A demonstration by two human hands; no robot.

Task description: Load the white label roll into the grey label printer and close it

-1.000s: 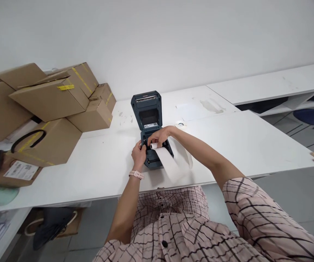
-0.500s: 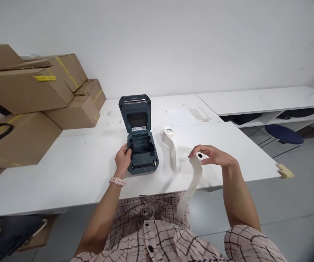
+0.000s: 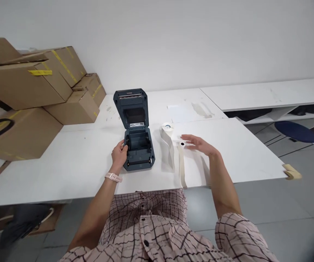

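Observation:
A dark blue-grey label printer [image 3: 137, 159] sits on the white table with its lid [image 3: 132, 109] raised and its inner bay showing. My left hand [image 3: 119, 154] grips the printer's left side, thumb over the edge. The small paper roll [image 3: 182, 144] with a dark core rests on the table, its loose strip trailing to the front edge. Just right of that roll is my right hand [image 3: 197, 144], fingers stretched out and apart, nothing held. Between printer and small roll lies a larger label roll [image 3: 167, 128], its strip curling forward.
Cardboard boxes [image 3: 75, 109] with yellow tape are stacked on the left of the table [image 3: 96, 182]. A white sheet [image 3: 178, 113] lies toward the back. A blue stool [image 3: 295, 131] stands at the right, and yellowish padding [image 3: 292, 172] covers the table corner.
My right hand has moved left and away from me, set the small paper roll down and let it go. My left hand still grips the printer.

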